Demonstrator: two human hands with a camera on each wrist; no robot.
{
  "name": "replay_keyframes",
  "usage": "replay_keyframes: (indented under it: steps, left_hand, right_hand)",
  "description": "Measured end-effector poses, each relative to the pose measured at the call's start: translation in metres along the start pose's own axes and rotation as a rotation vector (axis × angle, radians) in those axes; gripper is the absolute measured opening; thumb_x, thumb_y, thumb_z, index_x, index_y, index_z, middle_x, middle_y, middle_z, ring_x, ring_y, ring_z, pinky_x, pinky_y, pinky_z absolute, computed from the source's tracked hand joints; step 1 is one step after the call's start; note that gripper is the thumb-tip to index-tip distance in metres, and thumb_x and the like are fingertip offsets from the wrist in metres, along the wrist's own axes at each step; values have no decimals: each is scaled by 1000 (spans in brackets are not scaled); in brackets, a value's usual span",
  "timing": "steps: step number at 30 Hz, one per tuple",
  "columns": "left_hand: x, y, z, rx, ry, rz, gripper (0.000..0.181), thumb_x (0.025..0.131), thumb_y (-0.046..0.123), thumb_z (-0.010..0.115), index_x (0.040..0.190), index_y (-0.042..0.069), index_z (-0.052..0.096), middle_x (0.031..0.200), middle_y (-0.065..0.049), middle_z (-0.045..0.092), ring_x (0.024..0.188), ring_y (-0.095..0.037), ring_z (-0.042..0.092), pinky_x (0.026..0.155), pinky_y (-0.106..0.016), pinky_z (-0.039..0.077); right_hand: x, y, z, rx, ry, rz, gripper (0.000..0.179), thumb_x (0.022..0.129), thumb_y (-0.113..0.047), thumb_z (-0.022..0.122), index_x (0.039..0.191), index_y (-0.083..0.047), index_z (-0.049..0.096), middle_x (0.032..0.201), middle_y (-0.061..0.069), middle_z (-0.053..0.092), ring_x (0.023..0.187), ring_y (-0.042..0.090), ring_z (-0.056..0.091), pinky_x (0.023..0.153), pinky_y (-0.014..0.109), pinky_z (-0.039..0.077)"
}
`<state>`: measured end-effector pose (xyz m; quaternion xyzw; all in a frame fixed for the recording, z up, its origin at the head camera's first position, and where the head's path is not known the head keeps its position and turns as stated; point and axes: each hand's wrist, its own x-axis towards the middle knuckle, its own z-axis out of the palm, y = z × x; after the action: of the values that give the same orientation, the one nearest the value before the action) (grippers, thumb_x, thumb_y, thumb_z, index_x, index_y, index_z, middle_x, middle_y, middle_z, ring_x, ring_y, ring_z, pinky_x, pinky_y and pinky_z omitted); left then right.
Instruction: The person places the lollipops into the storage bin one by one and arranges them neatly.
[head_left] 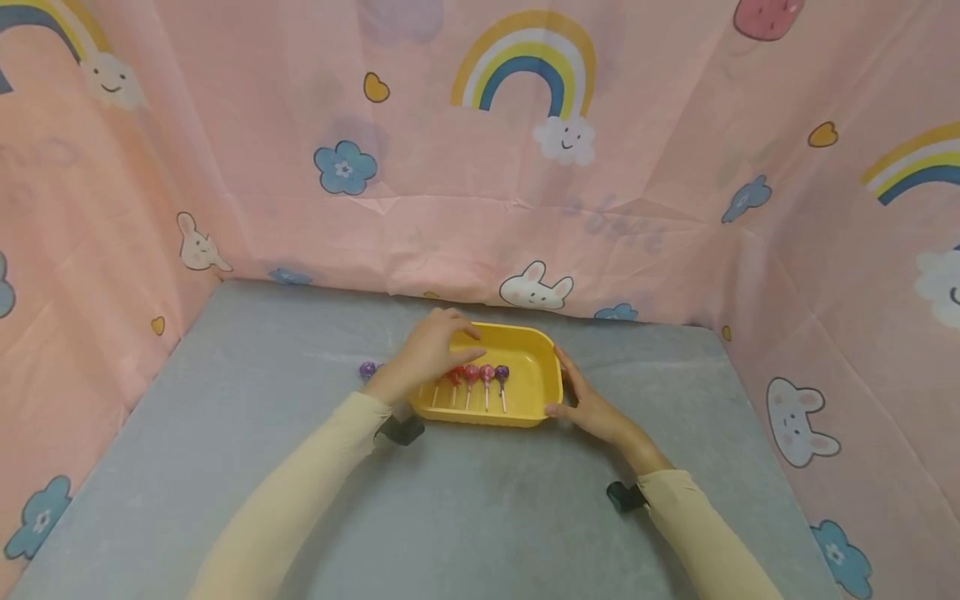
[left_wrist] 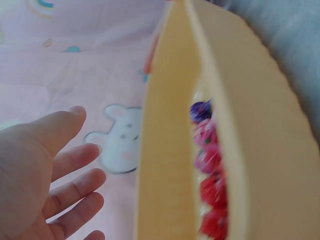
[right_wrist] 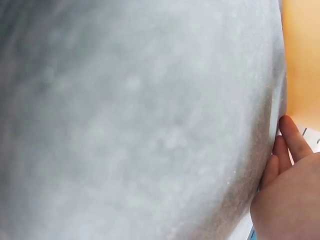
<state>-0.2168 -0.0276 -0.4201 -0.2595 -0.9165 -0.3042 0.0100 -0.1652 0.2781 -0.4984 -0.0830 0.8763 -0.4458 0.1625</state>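
A yellow plastic tray (head_left: 546, 392) stands on the table, with a row of wrapped lollipops (head_left: 487, 375) lying inside it, red, pink and purple, their white sticks toward me. My left hand (head_left: 430, 350) is over the tray's left end, its fingers loosely bent and nothing between them. In the left wrist view, that hand (left_wrist: 55, 175) is apart from the tray wall (left_wrist: 170, 125). My right hand (head_left: 592, 410) holds the tray's right end, thumb at the near corner and fingers along the outer side. The right wrist view shows these fingers (right_wrist: 296, 140) against the tray.
A purple lollipop (head_left: 367, 370) lies on the grey cloth-covered table (head_left: 480, 508), left of the tray and partly beside my left wrist. Pink printed curtains (head_left: 420, 225) enclose the table at the back and both sides. Dark wrist devices (head_left: 402, 430) sit under both forearms.
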Motion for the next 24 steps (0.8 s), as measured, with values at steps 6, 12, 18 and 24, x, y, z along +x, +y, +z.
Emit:
replay_keyframes:
  steps: [6, 12, 18, 24]
  left_hand:
    - [-14, -11, -23, -54, 42, -51, 33, 89, 39, 73, 110, 13, 73, 117, -6, 65, 116, -27, 52, 101, -46, 48]
    - [-25, -33, -42, -85, 68, -70, 36, 91, 38, 71, 113, 10, 72, 120, -9, 64, 120, -31, 52, 105, -52, 44]
    - [-40, -58, -53, -106, 70, -111, 33, 92, 33, 70, 115, 9, 71, 120, -11, 66, 120, -34, 54, 107, -56, 42]
    - [-58, -84, -53, -136, 61, -146, 32, 92, 27, 70, 116, 6, 70, 121, -16, 67, 118, -36, 58, 106, -56, 44]
  right_hand:
    - [-1, -1, 0, 0, 3, 18, 103, 87, -43, 73, 156, -44, -4, 164, 16, 20, 152, 40, 16, 120, 69, 7]
    - [-1, -3, 0, 7, 7, 23, 101, 89, -43, 71, 156, -44, -5, 165, 16, 18, 152, 39, 16, 120, 69, 7]
    - [-1, -3, 0, 10, 6, 22, 102, 88, -43, 72, 156, -44, -4, 164, 16, 20, 152, 39, 16, 120, 69, 7]
    - [0, -2, 1, 4, 5, 28, 102, 88, -43, 72, 156, -44, -4, 166, 15, 17, 153, 39, 15, 121, 69, 7]
